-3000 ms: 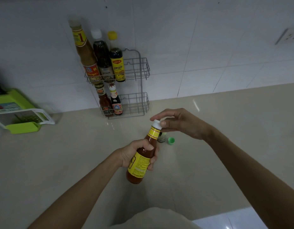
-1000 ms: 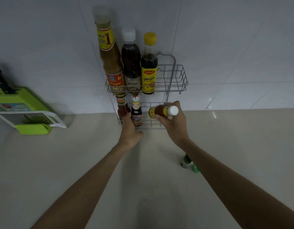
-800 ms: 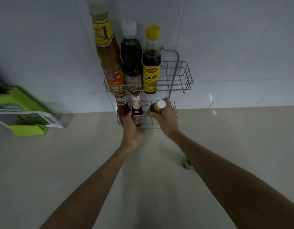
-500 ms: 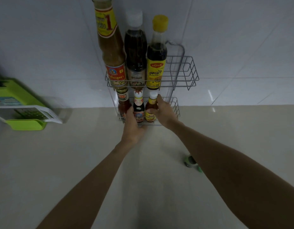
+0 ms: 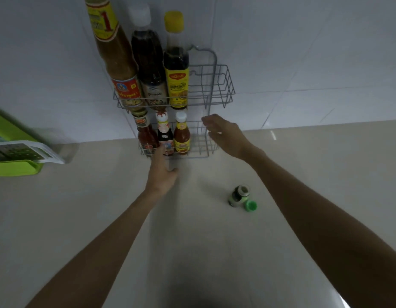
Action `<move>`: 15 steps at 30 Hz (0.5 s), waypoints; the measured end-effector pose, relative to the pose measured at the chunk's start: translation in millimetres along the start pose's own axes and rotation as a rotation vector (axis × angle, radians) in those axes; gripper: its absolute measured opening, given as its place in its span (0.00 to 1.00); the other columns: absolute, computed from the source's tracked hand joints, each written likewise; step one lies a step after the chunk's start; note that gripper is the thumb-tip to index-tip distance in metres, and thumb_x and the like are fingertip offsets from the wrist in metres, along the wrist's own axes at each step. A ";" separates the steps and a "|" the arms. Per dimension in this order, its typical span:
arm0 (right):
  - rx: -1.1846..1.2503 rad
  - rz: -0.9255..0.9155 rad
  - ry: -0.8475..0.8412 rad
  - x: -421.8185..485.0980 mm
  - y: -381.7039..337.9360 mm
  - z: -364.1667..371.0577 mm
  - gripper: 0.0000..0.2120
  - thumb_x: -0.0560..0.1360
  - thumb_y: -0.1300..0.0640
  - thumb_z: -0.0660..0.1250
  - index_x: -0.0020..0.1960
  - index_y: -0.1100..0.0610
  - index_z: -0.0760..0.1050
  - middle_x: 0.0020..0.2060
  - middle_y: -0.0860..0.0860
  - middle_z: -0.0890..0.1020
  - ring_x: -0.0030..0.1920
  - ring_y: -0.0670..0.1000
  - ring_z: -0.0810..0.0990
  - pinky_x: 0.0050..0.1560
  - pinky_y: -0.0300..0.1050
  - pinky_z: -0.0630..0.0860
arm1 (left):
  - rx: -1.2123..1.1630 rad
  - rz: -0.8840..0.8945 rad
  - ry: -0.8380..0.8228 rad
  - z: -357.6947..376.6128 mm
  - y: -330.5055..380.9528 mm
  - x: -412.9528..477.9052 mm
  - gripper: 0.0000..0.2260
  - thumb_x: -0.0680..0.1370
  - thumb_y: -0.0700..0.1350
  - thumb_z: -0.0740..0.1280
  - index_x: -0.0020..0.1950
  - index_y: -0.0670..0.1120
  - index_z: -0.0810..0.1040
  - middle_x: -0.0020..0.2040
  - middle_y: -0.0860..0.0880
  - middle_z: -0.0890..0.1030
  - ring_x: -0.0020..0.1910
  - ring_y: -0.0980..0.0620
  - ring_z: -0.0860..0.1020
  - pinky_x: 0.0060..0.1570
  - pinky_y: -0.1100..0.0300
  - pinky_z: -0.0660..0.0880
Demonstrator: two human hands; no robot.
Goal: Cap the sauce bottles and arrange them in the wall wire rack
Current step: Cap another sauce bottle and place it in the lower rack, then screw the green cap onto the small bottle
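In lower rack (image 5: pixel 201 150), yellow-label bottle (image 5: pixel 181 136) stands clear of right-hand fingers (image 5: pixel 207 119).

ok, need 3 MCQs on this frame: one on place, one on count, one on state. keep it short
1. Where is the white-capped bottle with the yellow label?
A. on the counter
B. lower shelf of the wire rack, rightmost of the bottles there
C. upper shelf

2. How many bottles stand on the upper shelf?
A. two
B. three
C. five

3. What state is the small jar on the counter in?
A. capped and upright
B. held in the right hand
C. uncapped, its green cap lying beside it

Answers:
1 B: it stands right of the other two lower-shelf bottles.
2 B: three tall bottles stand side by side there.
3 C: the jar mouth is bare, and the open right hand holds nothing.
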State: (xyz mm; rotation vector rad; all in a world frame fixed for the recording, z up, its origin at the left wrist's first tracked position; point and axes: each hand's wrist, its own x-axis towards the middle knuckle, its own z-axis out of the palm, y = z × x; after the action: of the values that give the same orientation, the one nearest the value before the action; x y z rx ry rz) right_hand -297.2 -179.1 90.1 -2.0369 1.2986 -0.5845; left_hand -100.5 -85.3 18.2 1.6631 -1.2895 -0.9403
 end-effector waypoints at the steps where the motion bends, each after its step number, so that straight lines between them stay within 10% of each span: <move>1: -0.034 -0.042 0.074 -21.2 11.0 -12.2 0.20 0.75 0.72 0.60 0.64 0.59 0.74 0.60 0.55 0.81 0.58 0.52 0.80 0.57 0.29 0.72 | -0.005 -0.003 -0.028 6.9 -1.6 -9.2 0.31 0.73 0.31 0.66 0.73 0.47 0.62 0.71 0.52 0.66 0.69 0.55 0.64 0.68 0.55 0.64; 5: -0.169 0.055 0.136 -108.6 65.8 -27.0 0.22 0.72 0.76 0.58 0.57 0.58 0.80 0.53 0.54 0.84 0.50 0.49 0.83 0.53 0.37 0.79 | 0.036 0.004 -0.180 47.9 -0.6 -45.1 0.32 0.74 0.30 0.66 0.74 0.47 0.61 0.71 0.54 0.66 0.71 0.58 0.62 0.65 0.61 0.62; 11: -0.291 0.323 -0.279 -181.8 121.3 16.4 0.27 0.71 0.59 0.71 0.69 0.58 0.72 0.65 0.56 0.75 0.64 0.58 0.72 0.65 0.46 0.68 | 0.178 0.002 -0.435 114.2 21.9 -72.6 0.37 0.73 0.36 0.71 0.77 0.44 0.57 0.77 0.48 0.61 0.75 0.51 0.60 0.68 0.64 0.57; 15: -0.264 0.280 -0.086 -188.9 131.3 34.7 0.19 0.70 0.59 0.73 0.60 0.62 0.77 0.54 0.60 0.79 0.54 0.63 0.77 0.54 0.52 0.73 | 0.180 -0.075 -0.452 144.4 32.3 -71.0 0.40 0.68 0.38 0.77 0.75 0.43 0.61 0.74 0.46 0.67 0.72 0.48 0.66 0.64 0.66 0.61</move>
State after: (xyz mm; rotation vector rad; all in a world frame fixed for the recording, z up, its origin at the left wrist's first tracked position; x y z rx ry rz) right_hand -433.8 -37.0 -33.5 -2.0079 1.6424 -0.2038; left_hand -257.6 -43.1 -3.4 1.7028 -1.6581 -1.3330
